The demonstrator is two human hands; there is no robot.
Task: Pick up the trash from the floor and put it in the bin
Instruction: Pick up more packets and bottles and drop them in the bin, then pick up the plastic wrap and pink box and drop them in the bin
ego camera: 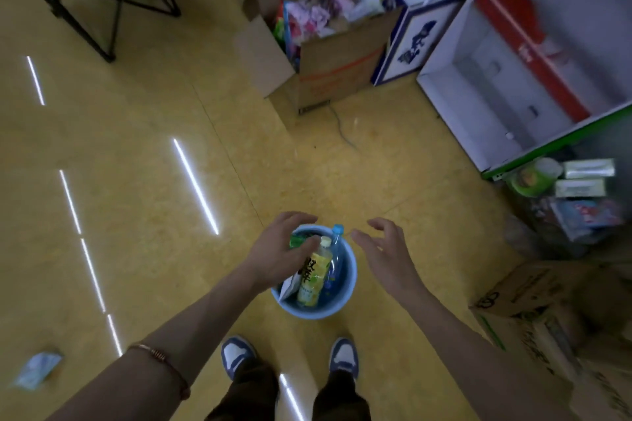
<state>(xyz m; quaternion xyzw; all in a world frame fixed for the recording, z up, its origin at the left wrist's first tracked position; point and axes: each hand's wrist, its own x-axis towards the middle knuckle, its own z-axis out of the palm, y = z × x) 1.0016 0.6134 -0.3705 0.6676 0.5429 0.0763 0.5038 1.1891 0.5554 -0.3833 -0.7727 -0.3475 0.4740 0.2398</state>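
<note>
Most of the job looked done. The round, smooth-walled blue plastic bin [352, 272] stood on the glossy yellow floor [136, 147], directly under the fingers of the left hand [282, 249]. It already held a yellow-labelled drink bottle [316, 275] leaning upright, a clear blue-capped bottle [337, 248] just beyond it, a flat white packet [290, 286] and something green [296, 241] tucked beneath the fingertips. The left fingers were curled over these, the thumb tip beside the yellow bottle's pale cap; whether they gripped anything could not be told. The right hand [386, 256] hovered beside the bin rim, its fingers spread and loose, holding nothing. One crumpled pale-blue wrapper [36, 371] lay well behind and to the left of the left fingers, apparently left to collect.
</note>
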